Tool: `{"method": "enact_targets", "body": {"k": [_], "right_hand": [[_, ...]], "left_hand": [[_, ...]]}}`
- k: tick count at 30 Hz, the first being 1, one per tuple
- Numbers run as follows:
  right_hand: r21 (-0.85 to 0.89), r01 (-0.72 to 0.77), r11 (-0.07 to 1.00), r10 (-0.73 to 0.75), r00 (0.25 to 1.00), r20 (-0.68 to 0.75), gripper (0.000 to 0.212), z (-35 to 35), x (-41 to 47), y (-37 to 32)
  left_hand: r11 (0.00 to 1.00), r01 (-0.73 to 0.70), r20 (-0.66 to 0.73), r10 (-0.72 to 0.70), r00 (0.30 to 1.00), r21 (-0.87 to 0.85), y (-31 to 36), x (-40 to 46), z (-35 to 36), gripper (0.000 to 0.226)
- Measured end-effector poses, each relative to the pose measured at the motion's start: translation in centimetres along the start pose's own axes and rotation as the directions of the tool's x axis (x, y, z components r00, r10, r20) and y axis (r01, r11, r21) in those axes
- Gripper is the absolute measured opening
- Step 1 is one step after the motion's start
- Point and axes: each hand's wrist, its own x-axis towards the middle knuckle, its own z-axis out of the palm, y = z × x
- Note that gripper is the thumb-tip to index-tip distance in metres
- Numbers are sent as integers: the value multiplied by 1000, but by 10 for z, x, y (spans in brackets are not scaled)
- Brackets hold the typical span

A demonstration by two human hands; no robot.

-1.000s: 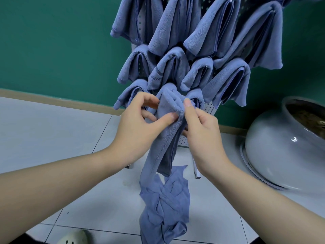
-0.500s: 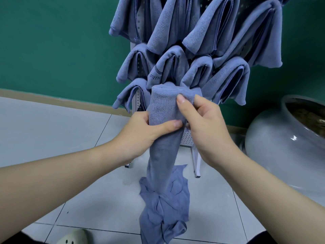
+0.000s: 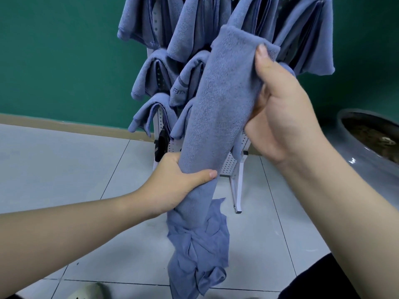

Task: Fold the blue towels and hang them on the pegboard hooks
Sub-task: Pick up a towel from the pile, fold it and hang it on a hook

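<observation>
Folding step: right hand (image 3: 280,108) pinches the towel (image 3: 218,100) top, left hand (image 3: 172,182) squeezes it lower (2 grips); next, find a free pegboard (image 3: 228,162) hook.

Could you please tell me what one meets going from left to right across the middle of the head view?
Green wall → left hand → towel being held → right hand → grey pot.
</observation>
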Motion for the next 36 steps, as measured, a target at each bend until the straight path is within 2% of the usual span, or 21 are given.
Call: {"method": "enact_targets", "body": {"k": [4, 10, 13, 16, 18, 22, 23, 24, 25, 27, 28, 30, 32, 34, 36], "right_hand": [[93, -1, 996, 7, 998, -59, 38, -7, 2, -11], [207, 62, 976, -33, 990, -140, 41, -25, 11, -26], [234, 81, 969, -40, 983, -177, 36, -36, 14, -31], [247, 89, 965, -34, 975, -220, 30, -46, 16, -34], [236, 70, 969, -13, 973, -232, 30, -49, 15, -32], [207, -9, 978, 60, 968, -243, 36, -48, 6, -23], [205, -20, 979, 72, 965, -250, 36, -47, 5, -20], [204, -30, 979, 84, 962, -259, 35, -47, 4, -18], [202, -43, 978, 97, 959, -267, 35, -46, 3, -17], [198, -77, 977, 130, 953, -274, 35, -42, 1, -11], [193, -99, 976, 150, 951, -272, 36, -39, 0, -8], [189, -143, 971, 190, 948, -257, 37, -36, -2, -2], [196, -173, 965, 221, 941, -257, 38, -34, -2, 4], [216, -181, 959, 237, 931, -276, 39, -33, 0, 9], [229, -183, 956, 250, 917, -310, 41, -35, 4, 13]], "left_hand": [[993, 50, 130, -64, 990, 111, -16, 1, -3, 46], [974, 104, 329, -166, 929, 200, -31, 7, -6, 35], [974, 84, 361, -157, 919, 210, -33, 11, -10, 49], [945, 77, 420, -214, 882, 319, -33, 11, -14, 20], [922, 96, 480, -281, 831, 374, -34, 13, -19, 19], [821, 152, 488, -464, 739, 551, -32, 24, -32, 9], [794, 137, 489, -489, 722, 593, -28, 25, -36, 10], [785, 120, 493, -491, 718, 607, -25, 28, -40, 22], [801, 104, 497, -461, 736, 589, -22, 30, -42, 40], [872, 58, 483, -323, 813, 486, -15, 35, -44, 81], [910, 29, 474, -243, 846, 414, -10, 37, -42, 90], [964, -39, 437, -83, 896, 262, 4, 37, -33, 80], [989, -100, 325, 60, 944, 109, 22, 32, -20, 62], [994, -104, 244, 97, 965, 15, 29, 27, -9, 52], [999, -50, 223, 51, 974, -10, 27, 23, -2, 44]]}}
